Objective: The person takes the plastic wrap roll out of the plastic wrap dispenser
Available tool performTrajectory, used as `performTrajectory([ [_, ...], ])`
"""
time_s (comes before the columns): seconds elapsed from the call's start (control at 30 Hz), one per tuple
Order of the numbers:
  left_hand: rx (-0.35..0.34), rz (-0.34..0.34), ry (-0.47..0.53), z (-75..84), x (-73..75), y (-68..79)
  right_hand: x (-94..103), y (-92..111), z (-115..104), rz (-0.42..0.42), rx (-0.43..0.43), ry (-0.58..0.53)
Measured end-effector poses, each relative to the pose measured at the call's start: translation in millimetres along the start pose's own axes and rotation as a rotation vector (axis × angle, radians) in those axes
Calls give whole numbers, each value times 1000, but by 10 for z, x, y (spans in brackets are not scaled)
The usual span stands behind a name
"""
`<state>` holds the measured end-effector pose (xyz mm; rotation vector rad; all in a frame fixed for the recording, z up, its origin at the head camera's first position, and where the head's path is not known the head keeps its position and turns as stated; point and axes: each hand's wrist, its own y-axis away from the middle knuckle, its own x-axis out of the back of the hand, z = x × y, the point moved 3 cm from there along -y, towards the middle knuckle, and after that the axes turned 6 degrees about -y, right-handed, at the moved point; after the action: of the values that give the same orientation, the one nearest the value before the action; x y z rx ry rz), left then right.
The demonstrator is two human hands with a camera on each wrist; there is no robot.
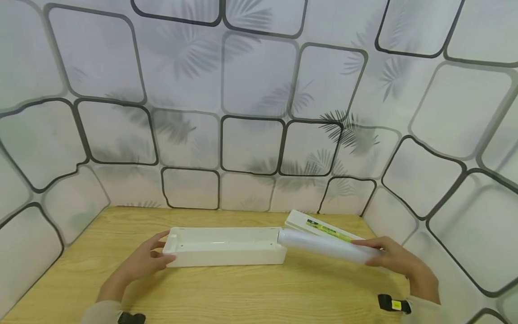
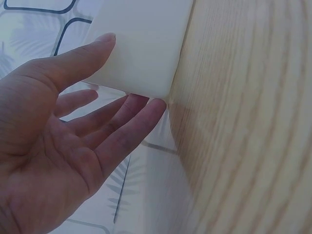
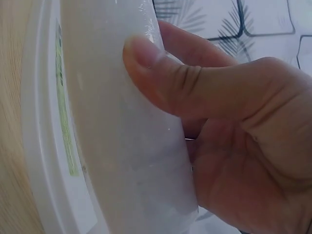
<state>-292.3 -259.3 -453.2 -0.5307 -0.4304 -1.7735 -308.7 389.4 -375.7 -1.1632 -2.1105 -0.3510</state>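
A long white open-topped box (image 1: pixel 226 257) lies on the table, its hollow inside facing up. My left hand (image 1: pixel 142 260) holds the box's left end, with the thumb on its near side and the fingers at the end face, as the left wrist view shows. In my right hand (image 1: pixel 394 257) is a roll of plastic film (image 1: pixel 323 245), gripped near its right end with the thumb (image 3: pixel 146 63) across it. The roll's left end is at the box's right end. Behind and beneath the roll lies a white lid (image 1: pixel 299 219) with a green-yellow label, partly hidden.
The wooden table (image 1: pixel 226 292) runs to patterned walls (image 1: pixel 251 144) at the back and both sides. A black strap (image 1: pixel 392 303) with a yellow patch sits at my right wrist.
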Motion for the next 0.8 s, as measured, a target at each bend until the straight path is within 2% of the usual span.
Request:
performTrajectory([
  [0.17, -4, -2, 1, 8, 5, 2, 24, 62, 47, -35, -34, -93],
  [0.33, 0, -8, 5, -16, 4, -2, 11, 57, 91, -57, -19, -100],
  [0.53, -10, -12, 3, -36, 2, -16, -10, 24, 117, -86, 47, -101],
  [0.8, -15, -20, 21, -30, -6, -12, -77, -51, 120, -133, 179, -102],
])
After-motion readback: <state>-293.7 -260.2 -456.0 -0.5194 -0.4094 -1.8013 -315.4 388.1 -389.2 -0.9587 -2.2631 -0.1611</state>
